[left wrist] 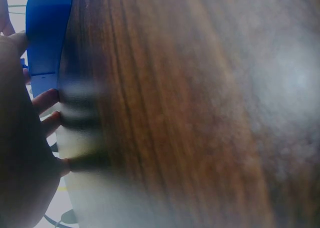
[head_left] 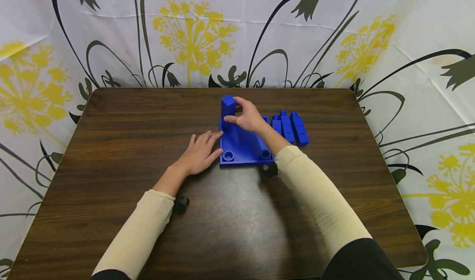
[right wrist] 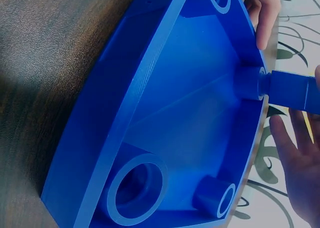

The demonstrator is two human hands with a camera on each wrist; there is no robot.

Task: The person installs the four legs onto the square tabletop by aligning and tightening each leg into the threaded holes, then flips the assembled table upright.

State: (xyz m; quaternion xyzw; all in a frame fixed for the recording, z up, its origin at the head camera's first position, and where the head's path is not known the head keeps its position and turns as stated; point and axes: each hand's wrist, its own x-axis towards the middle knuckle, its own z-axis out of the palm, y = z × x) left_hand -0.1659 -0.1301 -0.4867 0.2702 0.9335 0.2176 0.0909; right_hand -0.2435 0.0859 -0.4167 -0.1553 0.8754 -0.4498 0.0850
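A shallow blue tray-shaped base (head_left: 243, 142) lies on the table with round hollow sockets at its corners; the two near sockets (head_left: 228, 156) show plainly. At its far left corner stands a square blue leg (head_left: 228, 107), upright. My right hand (head_left: 249, 116) pinches that leg between thumb and fingers. In the right wrist view the narrow end of the leg (right wrist: 295, 90) meets the mouth of a socket (right wrist: 250, 82). My left hand (head_left: 199, 154) lies by the base's left side, fingers extended and fingertips right at the wall.
Three more blue legs (head_left: 299, 129) with knobbed ends lie side by side right of the base, partly behind my right forearm. The brown wooden table (head_left: 148, 119) ends at a flower-patterned cloth (head_left: 237, 36). A black wrist device (head_left: 181, 204) sits under each wrist.
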